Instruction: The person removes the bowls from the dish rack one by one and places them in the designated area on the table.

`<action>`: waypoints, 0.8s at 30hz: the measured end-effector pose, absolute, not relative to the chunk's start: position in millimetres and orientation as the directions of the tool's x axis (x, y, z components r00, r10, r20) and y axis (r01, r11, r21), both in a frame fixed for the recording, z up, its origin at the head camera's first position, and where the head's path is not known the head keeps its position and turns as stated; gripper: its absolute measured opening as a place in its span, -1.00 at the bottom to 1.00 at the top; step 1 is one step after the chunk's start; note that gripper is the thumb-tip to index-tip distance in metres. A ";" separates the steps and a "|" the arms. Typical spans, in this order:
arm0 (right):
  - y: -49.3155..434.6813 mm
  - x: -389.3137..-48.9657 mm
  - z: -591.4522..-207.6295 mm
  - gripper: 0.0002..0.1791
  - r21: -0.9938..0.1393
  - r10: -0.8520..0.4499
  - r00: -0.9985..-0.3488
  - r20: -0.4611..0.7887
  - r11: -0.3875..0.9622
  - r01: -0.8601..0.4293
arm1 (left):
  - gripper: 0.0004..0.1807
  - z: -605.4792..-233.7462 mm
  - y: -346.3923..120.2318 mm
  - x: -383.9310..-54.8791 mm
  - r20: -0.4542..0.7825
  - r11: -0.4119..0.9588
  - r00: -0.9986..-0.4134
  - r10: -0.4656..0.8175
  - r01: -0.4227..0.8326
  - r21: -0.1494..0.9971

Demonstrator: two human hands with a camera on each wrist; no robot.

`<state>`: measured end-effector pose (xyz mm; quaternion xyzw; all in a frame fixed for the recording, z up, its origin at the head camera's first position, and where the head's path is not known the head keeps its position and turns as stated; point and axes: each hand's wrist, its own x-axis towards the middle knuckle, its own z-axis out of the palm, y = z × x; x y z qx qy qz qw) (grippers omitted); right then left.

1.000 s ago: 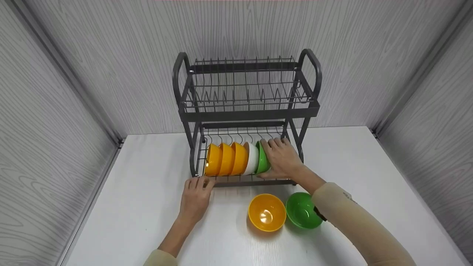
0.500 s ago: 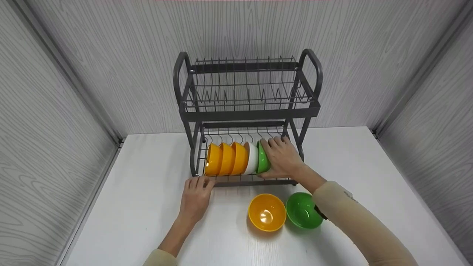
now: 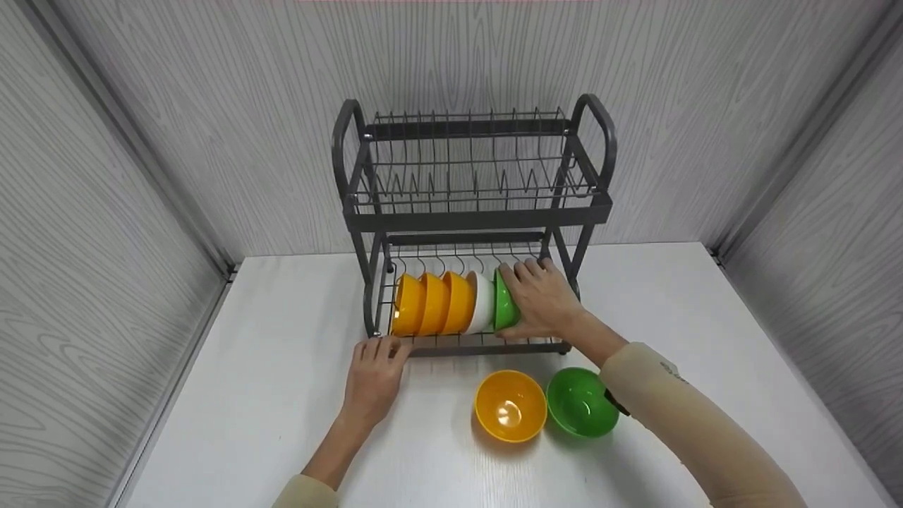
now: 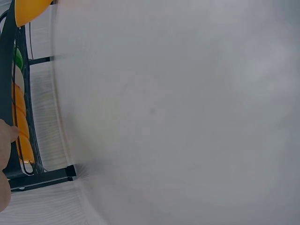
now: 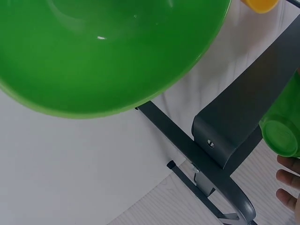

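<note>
On the lower tier of a dark two-tier dish rack (image 3: 480, 220) stand three orange bowls (image 3: 457, 305), a white bowl (image 3: 482, 303) and a green bowl (image 3: 504, 303), all on their sides in a row. My right hand (image 3: 544, 300) grips the green bowl at the row's right end, fingers over its top and thumb at its lower front. In the right wrist view this bowl's base (image 5: 280, 133) shows beside the fingertips (image 5: 287, 178). With curled fingers, my left hand (image 3: 374, 377) holds the rack's front rail near its left corner; its thumb (image 4: 14, 133) lies against the rail.
In front of the rack, an orange bowl (image 3: 510, 406) and another green bowl (image 3: 581, 402) sit upright side by side on the white table (image 3: 282, 367). The right forearm passes close to that green bowl. Wood-grain walls (image 3: 451, 56) enclose the back and sides.
My right hand and the green bowl it grips have shifted slightly to the right, away from the white bowl. The left hand stays on the rail.
</note>
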<state>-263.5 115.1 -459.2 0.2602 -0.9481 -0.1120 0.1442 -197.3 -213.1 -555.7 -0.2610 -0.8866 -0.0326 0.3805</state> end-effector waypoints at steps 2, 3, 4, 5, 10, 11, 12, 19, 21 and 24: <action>115.5 -263.7 -458.5 0.30 0.286 -0.525 -0.824 0.213 0.840 -0.461 | -0.74 -555.9 -213.0 -197.4 0.689 0.863 -0.578 0.438 0.484 -0.143; 115.7 -263.5 -458.2 0.31 0.285 -0.524 -0.825 0.213 0.841 -0.460 | -0.74 -555.9 -213.0 -197.4 0.687 0.864 -0.579 0.438 0.483 -0.143; 115.9 -263.5 -457.8 0.31 0.284 -0.523 -0.826 0.212 0.841 -0.460 | -0.74 -556.0 -213.0 -197.5 0.686 0.865 -0.581 0.437 0.481 -0.144; 116.3 -263.4 -457.6 0.31 0.283 -0.522 -0.826 0.213 0.842 -0.460 | -0.73 -556.1 -213.0 -197.5 0.686 0.865 -0.582 0.437 0.481 -0.143; 117.9 -263.2 -457.3 0.31 0.292 -0.526 -0.823 0.217 0.839 -0.459 | -0.73 -555.8 -212.7 -196.9 0.681 0.867 -0.589 0.434 0.479 -0.138; 118.3 -263.1 -457.3 0.31 0.299 -0.528 -0.820 0.220 0.837 -0.458 | -0.73 -555.5 -212.6 -196.6 0.680 0.867 -0.591 0.433 0.479 -0.136; 118.6 -263.0 -457.2 0.31 0.307 -0.530 -0.818 0.223 0.834 -0.457 | -0.74 -555.0 -212.5 -196.3 0.678 0.868 -0.594 0.432 0.477 -0.135; 121.9 -262.0 -455.7 0.29 0.333 -0.543 -0.803 0.244 0.825 -0.457 | -0.76 -554.0 -212.0 -195.7 0.668 0.873 -0.608 0.429 0.468 -0.135; 122.8 -261.6 -455.2 0.30 0.340 -0.544 -0.804 0.240 0.823 -0.456 | -0.76 -554.2 -212.1 -195.8 0.666 0.874 -0.609 0.430 0.466 -0.139; 124.2 -261.1 -454.7 0.30 0.346 -0.546 -0.804 0.234 0.820 -0.456 | -0.76 -554.3 -212.2 -195.8 0.668 0.874 -0.607 0.431 0.465 -0.142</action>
